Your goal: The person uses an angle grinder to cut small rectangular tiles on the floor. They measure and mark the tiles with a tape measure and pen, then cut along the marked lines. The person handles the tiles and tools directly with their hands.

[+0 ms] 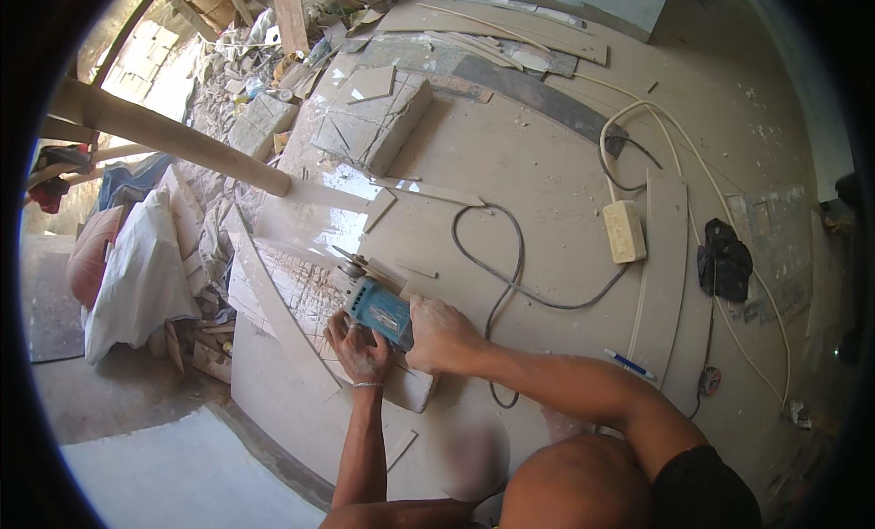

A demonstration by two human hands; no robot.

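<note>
A blue angle grinder (381,314) sits left of centre, its thin disc pointing away from me, low over a pale, scored slab (296,272). My right hand (442,335) is wrapped round the grinder's rear body. My left hand (357,351) lies beside the tool, fingers apart and bent down onto the slab, thumb close to the grinder housing. A long narrow tile strip (278,303) lies slantwise across the slab, just left of that hand. Whether the disc touches the slab cannot be made out.
A dark cable (519,246) loops right to a cream extension socket (623,231). Ahead stands a thick block (383,119). A wooden pole (173,133) enters from the left, near rubble (260,119). On the right lie long tile strips (658,256), a blue-white pen (629,363) and a dark cloth-like bundle (725,260).
</note>
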